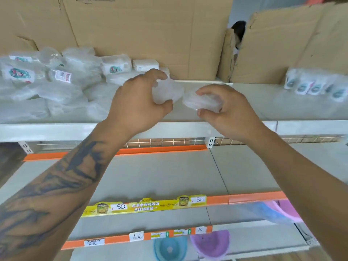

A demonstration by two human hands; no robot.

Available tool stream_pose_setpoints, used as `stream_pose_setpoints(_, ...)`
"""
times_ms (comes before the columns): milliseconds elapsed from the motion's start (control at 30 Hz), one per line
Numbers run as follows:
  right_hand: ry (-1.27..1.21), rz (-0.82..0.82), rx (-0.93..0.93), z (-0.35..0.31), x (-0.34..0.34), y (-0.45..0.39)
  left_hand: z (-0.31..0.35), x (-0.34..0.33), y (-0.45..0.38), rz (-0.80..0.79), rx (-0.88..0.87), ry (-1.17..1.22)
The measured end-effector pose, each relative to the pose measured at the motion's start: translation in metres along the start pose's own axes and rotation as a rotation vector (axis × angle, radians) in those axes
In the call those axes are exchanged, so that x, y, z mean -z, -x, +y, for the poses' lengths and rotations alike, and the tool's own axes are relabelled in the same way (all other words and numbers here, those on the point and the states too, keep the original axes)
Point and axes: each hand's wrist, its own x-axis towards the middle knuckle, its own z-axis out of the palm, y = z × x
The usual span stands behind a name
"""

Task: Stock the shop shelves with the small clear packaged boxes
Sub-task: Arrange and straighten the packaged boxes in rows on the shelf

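Note:
Both my hands reach over the top white shelf (244, 102). My left hand (139, 102) grips a small clear packaged box (169, 91) between thumb and fingers. Beside it, my right hand (226, 108) holds a second clear box (199, 102) just above the shelf surface. The two boxes almost touch at the middle of the shelf. A loose pile of clear packaged boxes (52, 80) with printed labels covers the shelf's left part. Several more labelled packs (316, 85) stand in a row at the right end.
Large cardboard boxes (150, 34) stand along the back of the top shelf. Below are bare shelves with orange price strips (162, 150) and a yellow price banner (146, 206). Blue and purple plastic bowls (211, 243) sit on the lowest shelf.

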Motion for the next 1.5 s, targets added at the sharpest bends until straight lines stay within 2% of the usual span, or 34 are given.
stream_pose_setpoints(367, 0.063, 0.168, 0.075, 0.088, 0.094, 0.131, 0.106, -0.06, 0.056, -0.114, -0.16, 0.084)
stream_pose_setpoints(733, 0.087, 0.192, -0.019, 0.205, 0.222, 0.237, 0.275, -0.173, 0.098, -0.176, -0.205, 0.119)
stream_pose_setpoints(1000, 0.021, 0.204, -0.069, 0.27, 0.284, 0.301, 0.369, -0.24, 0.127, -0.236, -0.251, 0.128)
stream_pose_setpoints(1233, -0.001, 0.308, -0.112, 0.332, 0.33, 0.305, 0.435, -0.293, 0.099, -0.267, -0.316, 0.132)
stream_pose_setpoints(1500, 0.051, 0.347, -0.15, 0.409, 0.395, 0.224, 0.492, -0.353, 0.01, -0.233, -0.329, 0.178)
